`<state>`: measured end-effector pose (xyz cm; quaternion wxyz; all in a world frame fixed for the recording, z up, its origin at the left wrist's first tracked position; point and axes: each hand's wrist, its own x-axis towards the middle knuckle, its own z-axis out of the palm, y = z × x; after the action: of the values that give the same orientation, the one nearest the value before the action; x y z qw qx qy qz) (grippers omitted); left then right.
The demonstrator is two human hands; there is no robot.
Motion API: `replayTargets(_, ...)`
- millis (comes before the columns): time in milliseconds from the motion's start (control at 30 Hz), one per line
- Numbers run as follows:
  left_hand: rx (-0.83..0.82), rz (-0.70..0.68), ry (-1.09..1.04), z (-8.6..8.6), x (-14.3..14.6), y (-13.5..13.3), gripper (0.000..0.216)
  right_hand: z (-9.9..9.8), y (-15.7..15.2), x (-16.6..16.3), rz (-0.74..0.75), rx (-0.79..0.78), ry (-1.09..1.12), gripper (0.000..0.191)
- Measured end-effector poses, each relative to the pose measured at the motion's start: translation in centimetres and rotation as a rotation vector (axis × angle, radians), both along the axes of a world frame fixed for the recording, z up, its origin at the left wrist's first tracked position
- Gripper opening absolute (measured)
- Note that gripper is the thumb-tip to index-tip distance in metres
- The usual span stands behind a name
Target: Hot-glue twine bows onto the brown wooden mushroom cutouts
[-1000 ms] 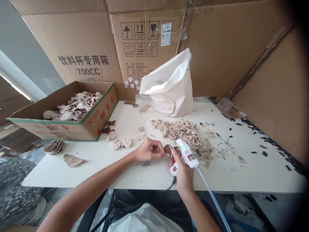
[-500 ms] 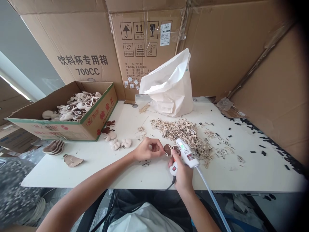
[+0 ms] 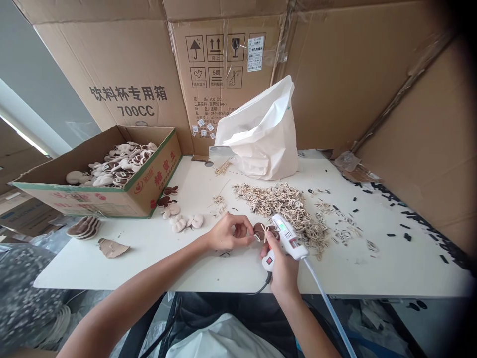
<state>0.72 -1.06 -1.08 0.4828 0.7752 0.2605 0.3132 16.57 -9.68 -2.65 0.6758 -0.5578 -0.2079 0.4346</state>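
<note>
My left hand (image 3: 231,231) is closed in a pinch at the near-left edge of a small brown felt piece (image 3: 259,230), just above the table. My right hand (image 3: 283,268) is wrapped round a white hot glue gun (image 3: 286,233) with a green light, a clear glue stick trailing from its back. A beige cord bow (image 3: 265,230) stands over the brown piece by my right thumb; whether the thumb pinches it I cannot tell. Beyond the glue gun lies a heap of beige cord bows (image 3: 276,199). The gun's nozzle is hard to make out.
Cream and brown plush pieces fill a cardboard box (image 3: 149,174) at left; several more plush pieces (image 3: 186,223) lie beside it. A stack of brown pieces (image 3: 84,227) and a cardboard scrap (image 3: 113,247) sit front left. A white bag (image 3: 274,149) stands behind; black bits (image 3: 408,237) litter the right.
Both hands stay nearly in place. My left fingertips have shifted very slightly at the edge of the brown felt piece, while the glue gun remains in my right hand.
</note>
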Motion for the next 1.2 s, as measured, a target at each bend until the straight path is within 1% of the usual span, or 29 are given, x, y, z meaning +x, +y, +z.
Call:
replayTargets(300, -0.027, 0.042, 0.001, -0.16, 0.12, -0.02, 0.018, 0.14, -0.02, -0.01, 0.005, -0.006, 0.002, 0.048)
replayTargets(667, -0.058, 0.034, 0.004, -0.27, 0.18, -0.08, 0.017, 0.06, -0.08, 0.02, 0.004, -0.020, 0.008, 0.048)
replayTargets(1200, -0.055, 0.044, 0.005, -0.42, 0.22, -0.09, 0.016, 0.13, -0.23, 0.00, 0.017, -0.020, -0.020, 0.046)
